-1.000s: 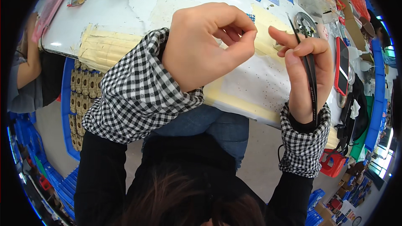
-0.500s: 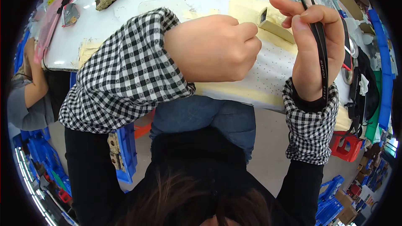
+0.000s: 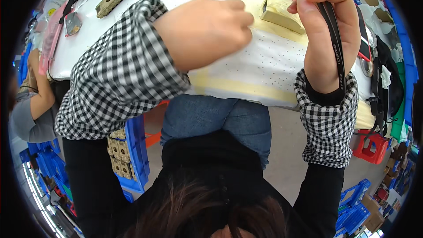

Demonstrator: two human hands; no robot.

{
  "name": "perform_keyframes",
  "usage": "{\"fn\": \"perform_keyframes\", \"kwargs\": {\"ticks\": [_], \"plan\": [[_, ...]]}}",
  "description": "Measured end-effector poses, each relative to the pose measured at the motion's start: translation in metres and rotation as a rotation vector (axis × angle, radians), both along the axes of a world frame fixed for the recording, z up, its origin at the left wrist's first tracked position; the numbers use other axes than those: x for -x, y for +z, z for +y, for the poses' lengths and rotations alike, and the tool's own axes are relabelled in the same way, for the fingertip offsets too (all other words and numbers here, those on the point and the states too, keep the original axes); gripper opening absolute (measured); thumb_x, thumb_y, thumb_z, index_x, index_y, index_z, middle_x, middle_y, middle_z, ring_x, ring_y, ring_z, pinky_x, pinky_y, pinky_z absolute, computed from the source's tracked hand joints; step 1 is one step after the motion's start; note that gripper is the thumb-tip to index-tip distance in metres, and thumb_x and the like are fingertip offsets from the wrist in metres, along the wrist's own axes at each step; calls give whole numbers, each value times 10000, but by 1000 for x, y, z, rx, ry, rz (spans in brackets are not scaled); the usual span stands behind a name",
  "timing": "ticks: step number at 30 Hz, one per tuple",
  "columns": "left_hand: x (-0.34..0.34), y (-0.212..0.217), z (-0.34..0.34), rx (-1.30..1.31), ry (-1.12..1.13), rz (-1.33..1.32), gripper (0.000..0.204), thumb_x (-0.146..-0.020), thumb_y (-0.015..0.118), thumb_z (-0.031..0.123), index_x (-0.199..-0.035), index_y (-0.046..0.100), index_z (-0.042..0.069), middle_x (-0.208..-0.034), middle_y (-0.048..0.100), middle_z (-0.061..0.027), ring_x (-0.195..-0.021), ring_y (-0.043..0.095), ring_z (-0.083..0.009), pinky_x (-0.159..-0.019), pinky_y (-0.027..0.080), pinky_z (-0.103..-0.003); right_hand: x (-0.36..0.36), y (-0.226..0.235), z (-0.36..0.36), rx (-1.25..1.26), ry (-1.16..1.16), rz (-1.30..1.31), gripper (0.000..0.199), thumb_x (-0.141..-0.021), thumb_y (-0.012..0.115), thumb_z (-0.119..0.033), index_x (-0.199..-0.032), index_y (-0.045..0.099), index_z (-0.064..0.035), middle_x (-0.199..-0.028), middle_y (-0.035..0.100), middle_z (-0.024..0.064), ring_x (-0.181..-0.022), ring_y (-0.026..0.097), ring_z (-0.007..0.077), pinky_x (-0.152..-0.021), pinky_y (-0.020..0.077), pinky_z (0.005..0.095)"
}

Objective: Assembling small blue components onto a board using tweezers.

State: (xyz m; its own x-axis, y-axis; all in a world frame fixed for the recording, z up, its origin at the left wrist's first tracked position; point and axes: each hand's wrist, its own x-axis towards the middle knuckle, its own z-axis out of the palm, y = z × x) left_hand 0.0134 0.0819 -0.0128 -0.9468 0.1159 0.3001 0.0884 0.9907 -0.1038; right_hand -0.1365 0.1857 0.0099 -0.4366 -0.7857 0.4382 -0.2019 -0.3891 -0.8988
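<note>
Tip-cropped tweezers (image 3: 331,28) are clasped in right hand (image 3: 318,46); near tabletop's front edge (image 3: 224,90), grip of left hand (image 3: 205,31) cannot be told.

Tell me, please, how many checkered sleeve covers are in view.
2: the left cover behind the left hand, and the right cover below the right hand, which holds black tweezers.

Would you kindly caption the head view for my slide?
Right hand holds black tweezers; blurred left hand over speckled white sheet.

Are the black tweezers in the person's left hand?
No, the tweezers are in the right hand, held between its thumb and fingers, well apart from the left hand.
</note>
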Motion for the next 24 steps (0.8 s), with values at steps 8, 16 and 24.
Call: {"fn": "perform_keyframes", "kwargs": {"ticks": [8, 16, 24], "plan": [[-12, 7, -16, -585, 105, 79, 115, -798, 613, 30, -899, 652, -10, -814, 628, -98, -732, 610, -209, -681, 495, -293, 23, -10, -3, 155, 162, 344, 86, -877, 494, -71, -952, 478, -30, -1014, 649, 190, -785, 518, 104, -782, 433, 245], [-12, 5, -13, -1101, 157, 10, 153, -852, 592, 89, -927, 656, -29, -872, 663, -73, -750, 592, -96, -701, 492, -227, 23, -12, -2, 106, 159, 316, 96, -880, 502, -84, -957, 472, -34, -1022, 646, 192, -795, 513, 101, -789, 429, 243], [-13, 5, -14, -1326, 207, 53, 195, -870, 609, 128, -972, 653, -32, -871, 664, -83, -756, 598, -89, -705, 494, -210, 7, 5, 4, 113, 276, 280, 157, -911, 462, -148, -995, 474, -15, -1014, 640, 178, -845, 547, 125, -797, 434, 261]]}}
